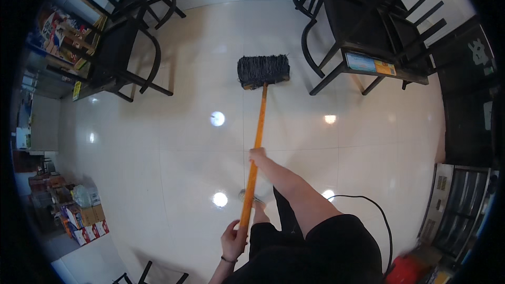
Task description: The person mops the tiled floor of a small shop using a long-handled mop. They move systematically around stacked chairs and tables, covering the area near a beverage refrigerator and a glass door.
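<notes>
A person in black clothing (315, 252) grips a long-handled mop (261, 121) with both bare hands over a glossy, pale tiled floor (200, 179). The right hand (256, 155) is closed around the orange handle (249, 192) partway along its length, the forearm stretched forward. The left hand (234, 239), a dark band (229, 260) at its wrist, curls around the same handle farther back, close to the body; its fingers are partly hidden, so how tightly they close cannot be told. The mop points away from the person, its wide head of dark strands (263, 70) on the tiles ahead, in the gap between two groups of black furniture. The left group (118, 44) and the right group (363, 16) both show thin legs and curved bars, and a printed sheet (371, 64) lines one edge on the right. A sandaled foot (243, 195) shows just beside the handle. Boxes (87, 218) and a clear container (81, 195) are stacked at far left. At right, a black cable (380, 210) curves along the floor near a red object (404, 270), with a glass-fronted appliance (457, 210) beyond. Lamps glint off the tiles.
</notes>
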The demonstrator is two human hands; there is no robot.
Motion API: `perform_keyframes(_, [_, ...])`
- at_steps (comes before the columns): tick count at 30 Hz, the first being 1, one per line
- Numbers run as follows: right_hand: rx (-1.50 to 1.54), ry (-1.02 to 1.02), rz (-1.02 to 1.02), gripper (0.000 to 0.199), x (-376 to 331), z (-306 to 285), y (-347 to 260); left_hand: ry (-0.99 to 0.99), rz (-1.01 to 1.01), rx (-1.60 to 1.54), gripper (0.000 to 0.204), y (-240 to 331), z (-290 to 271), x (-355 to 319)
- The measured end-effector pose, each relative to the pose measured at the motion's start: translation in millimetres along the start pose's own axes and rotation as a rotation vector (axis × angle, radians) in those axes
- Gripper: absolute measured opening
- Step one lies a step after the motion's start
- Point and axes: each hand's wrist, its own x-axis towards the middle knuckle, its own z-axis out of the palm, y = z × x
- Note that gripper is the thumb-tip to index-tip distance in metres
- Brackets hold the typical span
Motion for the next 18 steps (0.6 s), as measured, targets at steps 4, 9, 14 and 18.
perform_keyframes(4, [-0.039,0.168,0.154,0.035,-22.3,-35.3,-23.0,-0.302,-0.45,-0.418,0.045,35.5,32.6,11.4])
perform_keyframes(9, [-0.26,0.067,0.1,0.047,-17.8,-29.1,12.2,-0.274,-0.377,-0.333,0.044,-9.5,15.3,-7.7])
perform_keyframes(14, [-0.347,0.113,0.053,0.05,-98.7,35.3,61.9,-0.1,-0.379,-0.075,0.041,-46.1,-41.5,-61.9])
perform_keyframes(18, [-0.289,-0.01,0.088,0.05,-185.8,101.1,141.0,0.1,-0.325,-0.024,0.04,-150.7,-101.2,-139.1])
